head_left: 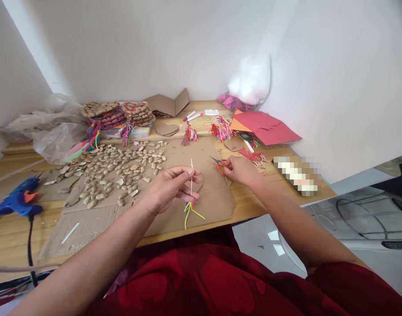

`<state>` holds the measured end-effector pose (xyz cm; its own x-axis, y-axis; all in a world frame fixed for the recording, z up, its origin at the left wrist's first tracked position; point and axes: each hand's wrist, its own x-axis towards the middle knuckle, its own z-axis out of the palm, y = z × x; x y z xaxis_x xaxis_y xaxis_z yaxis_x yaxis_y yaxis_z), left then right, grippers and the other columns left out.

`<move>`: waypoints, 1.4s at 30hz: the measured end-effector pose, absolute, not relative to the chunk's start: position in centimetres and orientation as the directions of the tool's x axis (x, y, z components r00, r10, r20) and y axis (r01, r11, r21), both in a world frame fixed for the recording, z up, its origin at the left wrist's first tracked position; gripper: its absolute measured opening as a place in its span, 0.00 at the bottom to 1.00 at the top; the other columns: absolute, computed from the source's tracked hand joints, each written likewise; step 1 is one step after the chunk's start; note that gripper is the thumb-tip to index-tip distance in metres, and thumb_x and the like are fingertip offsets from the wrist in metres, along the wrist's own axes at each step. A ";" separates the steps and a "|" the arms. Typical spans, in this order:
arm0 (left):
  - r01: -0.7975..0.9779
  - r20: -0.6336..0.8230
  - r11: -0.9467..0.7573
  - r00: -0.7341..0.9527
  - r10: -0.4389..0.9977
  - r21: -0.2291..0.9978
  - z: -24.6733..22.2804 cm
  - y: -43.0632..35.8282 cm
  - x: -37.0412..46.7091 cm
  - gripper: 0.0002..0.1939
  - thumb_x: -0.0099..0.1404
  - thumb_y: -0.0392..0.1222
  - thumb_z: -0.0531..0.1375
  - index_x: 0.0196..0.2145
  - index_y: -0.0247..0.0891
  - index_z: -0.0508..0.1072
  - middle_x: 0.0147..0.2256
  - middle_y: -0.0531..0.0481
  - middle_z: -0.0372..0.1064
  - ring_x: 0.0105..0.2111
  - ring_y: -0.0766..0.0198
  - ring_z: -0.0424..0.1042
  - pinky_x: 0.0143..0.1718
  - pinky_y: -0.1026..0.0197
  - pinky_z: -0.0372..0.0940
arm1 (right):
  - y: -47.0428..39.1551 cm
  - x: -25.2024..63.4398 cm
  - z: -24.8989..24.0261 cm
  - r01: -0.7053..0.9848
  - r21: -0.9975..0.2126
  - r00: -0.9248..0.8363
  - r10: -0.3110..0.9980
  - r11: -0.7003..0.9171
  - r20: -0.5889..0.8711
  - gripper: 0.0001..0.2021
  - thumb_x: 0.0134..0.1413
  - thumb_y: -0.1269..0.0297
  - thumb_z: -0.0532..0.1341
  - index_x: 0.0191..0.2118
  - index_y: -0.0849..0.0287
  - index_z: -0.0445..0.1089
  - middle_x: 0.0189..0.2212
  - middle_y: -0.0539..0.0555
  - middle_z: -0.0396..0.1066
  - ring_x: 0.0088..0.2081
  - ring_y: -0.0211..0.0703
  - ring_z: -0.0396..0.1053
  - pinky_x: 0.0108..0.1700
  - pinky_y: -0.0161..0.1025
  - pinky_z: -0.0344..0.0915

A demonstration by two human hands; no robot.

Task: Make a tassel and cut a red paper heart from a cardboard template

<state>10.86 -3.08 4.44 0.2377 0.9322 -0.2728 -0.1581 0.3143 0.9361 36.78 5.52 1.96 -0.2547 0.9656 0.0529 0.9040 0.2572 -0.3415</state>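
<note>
Pinched between the thumb and fingers of my left hand point(171, 186) is a thin white string point(192, 186), upright, its top end above the thumb. Below the fingers hangs a tassel of coloured cords point(189, 210), mostly yellow-green. My right hand point(238, 170) is closed on small scissors point(220, 164) with red-orange handles, to the right of my left hand; their blades point left, apart from the string. Behind the left fingers a heart-shaped cardboard piece point(197, 183) is partly hidden. A cardboard sheet point(214, 197) lies beneath both.
Peanuts point(112, 164) spread over the cardboard's left side. A blue glue gun point(18, 197) lies far left. Stacked peanut pieces point(102, 115), tassels point(189, 134) and markers point(195, 117) are at the back. Red paper point(270, 126) and a phone point(295, 177) lie right.
</note>
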 end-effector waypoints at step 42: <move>-0.402 -0.258 0.321 0.203 0.945 0.857 4.4 -3.0 14.3 0.11 0.58 0.44 0.71 0.34 0.36 0.77 0.56 0.42 0.73 0.37 0.56 0.80 0.29 0.61 0.74 | -6.5 29.7 3.7 -0.529 -0.606 -0.613 0.761 -0.594 -0.211 0.30 0.58 0.30 0.54 0.29 0.57 0.63 0.15 0.42 0.58 0.15 0.28 0.41 0.16 0.29 0.39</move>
